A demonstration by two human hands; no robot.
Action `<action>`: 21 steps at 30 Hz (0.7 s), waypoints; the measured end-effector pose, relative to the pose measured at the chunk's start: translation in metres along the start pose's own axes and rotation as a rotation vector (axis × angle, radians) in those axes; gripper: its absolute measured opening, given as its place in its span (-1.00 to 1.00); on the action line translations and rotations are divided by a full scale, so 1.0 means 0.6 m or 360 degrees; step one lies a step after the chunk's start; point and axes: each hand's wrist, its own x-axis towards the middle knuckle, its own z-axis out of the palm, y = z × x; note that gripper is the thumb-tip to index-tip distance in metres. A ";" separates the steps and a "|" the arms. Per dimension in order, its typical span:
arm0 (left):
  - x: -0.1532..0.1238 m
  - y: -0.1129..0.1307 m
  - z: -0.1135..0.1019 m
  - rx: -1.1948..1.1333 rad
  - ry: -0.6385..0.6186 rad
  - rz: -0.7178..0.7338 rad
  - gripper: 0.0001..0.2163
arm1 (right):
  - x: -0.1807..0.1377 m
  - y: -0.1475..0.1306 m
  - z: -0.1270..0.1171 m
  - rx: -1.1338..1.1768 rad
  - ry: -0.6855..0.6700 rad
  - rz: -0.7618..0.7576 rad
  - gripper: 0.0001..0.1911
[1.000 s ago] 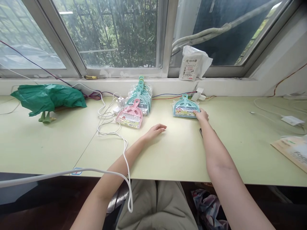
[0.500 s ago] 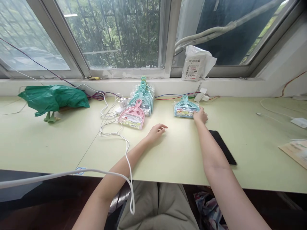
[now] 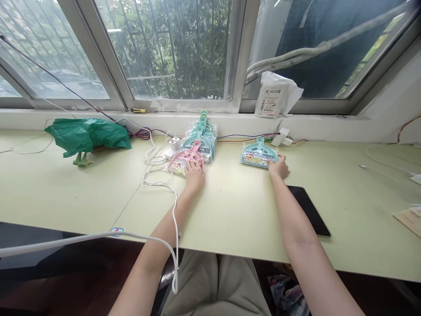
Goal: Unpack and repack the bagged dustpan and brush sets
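On the pale green table, two bare hands are in view, each at one wrapped dustpan-and-brush set.

Left hand: palm down, fingers laid flat and loosely spread on the near edge of one pink set, which lies at its 12 o'clock. No pinch is seen.

Right hand: fingers curled against the near right corner of one teal set, at its 11 o'clock. Whether they pinch the wrapper cannot be told.

One overlapping stack of teal sets lies at 1 o'clock of the pink set, touching it; the number in it is not countable.

One dark tablet lies flat at 5 o'clock of the right hand. One green bag sits at 9 o'clock of the pink set, well apart. One white cable loops just left of the left hand. One white package stands on the sill.
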 end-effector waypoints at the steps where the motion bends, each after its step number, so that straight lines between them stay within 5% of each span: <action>1: -0.003 0.004 -0.001 0.0000 0.0018 0.0018 -0.40 | -0.001 0.000 0.001 -0.0001 0.0005 -0.0005 -0.54; 9: -0.031 0.044 -0.018 -0.0107 0.0064 0.0320 -0.54 | -0.017 0.005 0.004 0.0167 0.0048 -0.0024 -0.45; 12: -0.033 0.052 -0.025 -0.0188 0.0024 0.0455 -0.61 | -0.038 0.001 -0.007 0.0282 0.0310 -0.0136 -0.45; 15: -0.027 0.046 -0.029 -0.0277 0.0094 0.0322 -0.60 | -0.077 -0.012 -0.023 0.0288 0.0556 -0.0416 -0.50; 18: -0.013 0.025 -0.026 -0.0309 0.0190 -0.0083 -0.51 | -0.137 -0.031 -0.040 0.0227 0.0334 -0.0713 -0.55; 21: -0.001 0.002 -0.022 -0.0413 0.0037 -0.0317 -0.45 | -0.210 -0.050 -0.053 0.0143 -0.0150 -0.0894 -0.55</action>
